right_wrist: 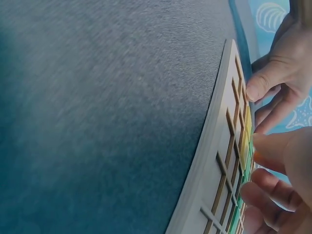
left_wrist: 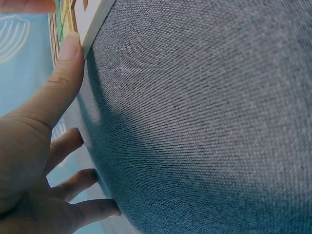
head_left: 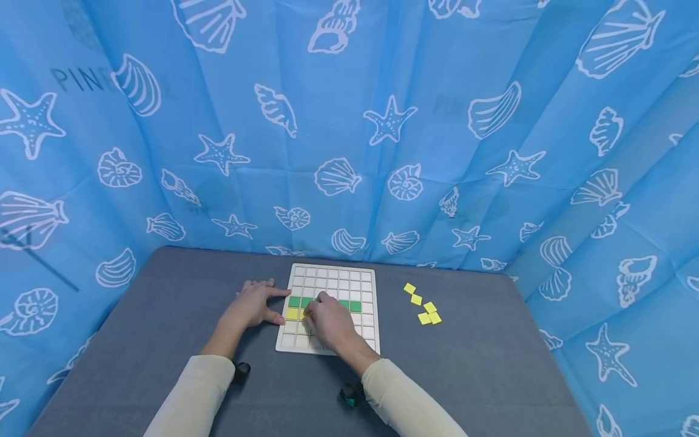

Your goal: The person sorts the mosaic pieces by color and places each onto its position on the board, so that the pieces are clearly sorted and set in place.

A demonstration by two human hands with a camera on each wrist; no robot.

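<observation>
A white grid board (head_left: 327,345) lies on the table. Green square tiles (head_left: 355,306) fill part of one row, partly covered by my right hand. In the row below, a yellow tile (head_left: 292,314) sits at the left end. My right hand (head_left: 330,320) is over the board, its fingertips pinching another yellow square tile (head_left: 304,314) at the cell beside it; fingers hide most of this tile. My left hand (head_left: 252,305) is spread at the board's left edge, thumb and index finger touching the rim. The left wrist view shows the left thumb (left_wrist: 69,53) against the board's side.
Several loose yellow tiles (head_left: 423,318) lie on the grey cloth-covered table (head_left: 480,364) right of the board. A blue curtain (head_left: 349,145) with shell and starfish prints hangs behind the table and along its sides. Dark bands sit at both wrists.
</observation>
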